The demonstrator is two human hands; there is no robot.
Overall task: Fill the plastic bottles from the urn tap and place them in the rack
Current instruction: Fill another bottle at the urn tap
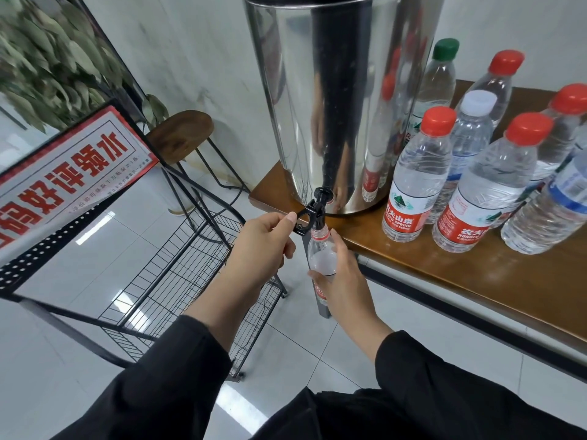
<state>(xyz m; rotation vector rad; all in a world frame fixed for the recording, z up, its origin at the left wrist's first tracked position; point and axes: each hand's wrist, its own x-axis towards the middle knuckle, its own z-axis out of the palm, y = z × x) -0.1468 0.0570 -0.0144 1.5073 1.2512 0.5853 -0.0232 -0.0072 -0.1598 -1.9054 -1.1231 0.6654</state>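
A tall steel urn (pixel 336 100) stands at the corner of a brown wooden table (pixel 495 281). Its black tap (pixel 313 211) juts out over the table's edge. My left hand (pixel 263 242) pinches the tap's lever with thumb and fingers. My right hand (pixel 341 281) grips an uncapped clear plastic bottle (pixel 320 252) with a red label, upright, its mouth just under the spout. Several capped bottles (pixel 416 176) stand on the table right of the urn. The black wire rack (pixel 178 274) stands on the floor to the left, its lower shelves bare.
A red-and-white sign (pixel 63 173) lies on the rack's top. A wooden stool (pixel 181 134) stands behind the rack by the wall, with a leafy plant (pixel 47 61) at far left. The floor is white tile.
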